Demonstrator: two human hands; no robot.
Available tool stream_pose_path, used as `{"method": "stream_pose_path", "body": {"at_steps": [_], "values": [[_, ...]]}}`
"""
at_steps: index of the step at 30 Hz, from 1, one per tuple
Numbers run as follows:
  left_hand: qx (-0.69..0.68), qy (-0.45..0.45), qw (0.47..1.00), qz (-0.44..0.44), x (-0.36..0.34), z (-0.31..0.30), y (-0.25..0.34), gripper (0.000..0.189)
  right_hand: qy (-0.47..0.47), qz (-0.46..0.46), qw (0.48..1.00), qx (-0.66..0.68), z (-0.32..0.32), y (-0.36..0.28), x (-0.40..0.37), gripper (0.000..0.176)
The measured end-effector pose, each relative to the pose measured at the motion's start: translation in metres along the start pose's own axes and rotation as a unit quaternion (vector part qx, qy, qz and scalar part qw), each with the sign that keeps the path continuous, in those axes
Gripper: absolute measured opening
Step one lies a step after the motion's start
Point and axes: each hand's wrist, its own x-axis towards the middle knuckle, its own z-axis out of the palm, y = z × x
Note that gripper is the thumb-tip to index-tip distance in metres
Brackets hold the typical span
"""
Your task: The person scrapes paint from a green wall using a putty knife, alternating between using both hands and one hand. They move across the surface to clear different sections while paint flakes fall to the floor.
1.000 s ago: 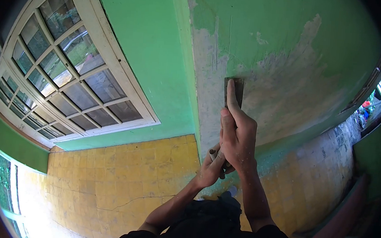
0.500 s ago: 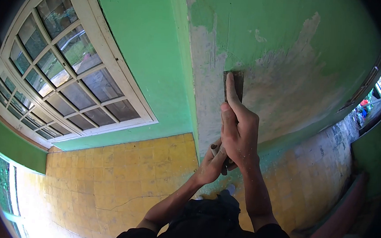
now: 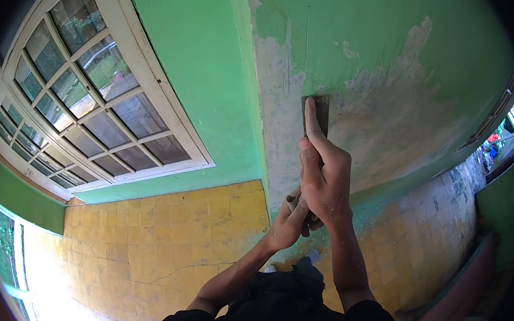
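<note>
A flat scraper (image 3: 323, 110) with a dark, narrow blade lies with its front edge against the wall (image 3: 385, 113), where green paint gives way to bare grey plaster. My right hand (image 3: 327, 183) is closed round the scraper, its forefinger stretched along the blade and the thumb lower down. Just below and to the left, my left hand (image 3: 288, 227) is closed round the scraper's lower end, close against my right hand. The handle is mostly hidden by my fingers. Pale dust specks both wrists.
A white-framed window (image 3: 88, 98) with many panes is at the left. Yellow floor tiles (image 3: 162, 231) spread below, with a crack across them. A wall corner (image 3: 256, 89) runs up beside the scraped patch. Clutter and a reddish board (image 3: 456, 294) stand at the right.
The view has shifted very slightly. Both hands and the scraper stay at nearly the same spot on the wall.
</note>
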Motion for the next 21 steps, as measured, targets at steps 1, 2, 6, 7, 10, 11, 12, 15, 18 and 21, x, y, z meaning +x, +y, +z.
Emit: {"method": "stream_pose_path", "body": {"at_steps": [1,2,6,7,10,11,12,15,18,21], "values": [[-0.002,-0.004,1.0,0.002,0.0,0.0,-0.001,0.038,-0.006,0.008,1.0,0.001,-0.002,-0.003,0.001,0.051],[-0.005,-0.008,1.0,0.002,0.001,0.0,-0.003,0.038,-0.005,0.006,1.0,-0.006,-0.003,-0.002,-0.001,0.051],[-0.009,0.025,1.0,-0.005,-0.004,0.004,-0.005,0.038,0.01,-0.013,1.0,-0.016,0.002,0.001,-0.001,0.051],[-0.013,0.013,1.0,0.0,-0.001,0.002,-0.005,0.037,0.014,-0.016,1.0,-0.014,0.003,0.003,-0.001,0.051],[-0.025,-0.011,1.0,0.011,0.004,-0.001,-0.004,0.037,0.004,-0.004,1.0,-0.025,-0.005,-0.014,0.009,0.051],[-0.027,-0.013,0.999,0.012,0.003,0.001,0.0,0.037,0.008,-0.01,1.0,-0.027,-0.003,-0.012,0.008,0.051],[-0.028,-0.017,0.999,0.016,0.005,0.002,0.002,0.037,0.013,-0.02,0.999,-0.028,-0.001,-0.009,0.007,0.051],[-0.05,0.022,0.998,-0.005,-0.002,0.006,-0.005,0.037,0.006,-0.013,0.999,-0.039,-0.001,-0.007,0.003,0.051],[-0.021,-0.015,1.0,0.0,0.001,0.003,0.0,0.037,-0.011,0.006,0.999,-0.041,-0.004,-0.008,0.003,0.051],[-0.012,-0.006,1.0,0.01,0.001,-0.001,-0.008,0.038,0.001,0.001,1.0,-0.026,-0.002,-0.003,-0.002,0.05]]}}
